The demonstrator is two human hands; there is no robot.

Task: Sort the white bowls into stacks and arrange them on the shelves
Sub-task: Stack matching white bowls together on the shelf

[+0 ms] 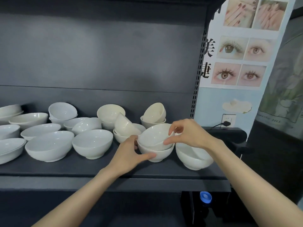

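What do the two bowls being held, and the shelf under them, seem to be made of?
Upper bowl and lower bowl: probably glazed ceramic, white and smooth, with soft glossy highlights. Shelf: likely painted metal, matte dark grey, with perforated upright beside it; not certain.

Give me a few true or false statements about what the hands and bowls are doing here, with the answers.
1. The left hand grips the lower bowl of a nested pair. True.
2. The upper bowl sits level inside it. False: it is tilted.
3. The right hand holds nothing. False: it pinches the upper bowl's rim.
4. A plug sits in the wall socket. True.
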